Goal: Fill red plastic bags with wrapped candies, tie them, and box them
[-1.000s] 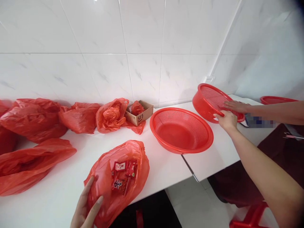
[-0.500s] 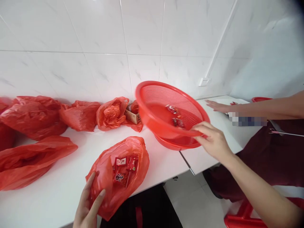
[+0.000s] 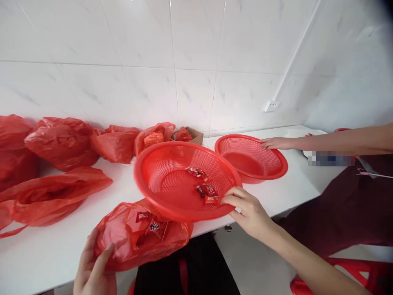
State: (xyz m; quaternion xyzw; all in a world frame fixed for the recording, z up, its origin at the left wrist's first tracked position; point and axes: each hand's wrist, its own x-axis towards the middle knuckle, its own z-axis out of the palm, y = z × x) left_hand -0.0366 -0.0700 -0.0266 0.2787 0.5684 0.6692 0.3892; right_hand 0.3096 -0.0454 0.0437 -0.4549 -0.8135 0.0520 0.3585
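White tiles cover the wall, and below it a white table runs from left to right. Along the wall side of the table lie several red bags, closed and crumpled, and one flat bag lies nearer to the front edge. A small carton stands behind them, mostly hidden.

Next in size is the red basket, a round plastic sieve, tilted and held above the table edge. Its left part hangs over the open bag, which lies at the front edge with some red sweet packets visible inside it. A few small sweets lie in the basket, near its right side.

A second basket stands flat on the table, to the right and behind the first one, with a small gap between them. Another person's hand rests with flat fingers on its far right rim.

The right hand grips the rim of the tilted basket, thumb on top and fingers curled under the edge. The left hand is half closed on the near left corner of the open bag, the thumb pressing on the plastic.

A white socket sits on the wall at the corner.
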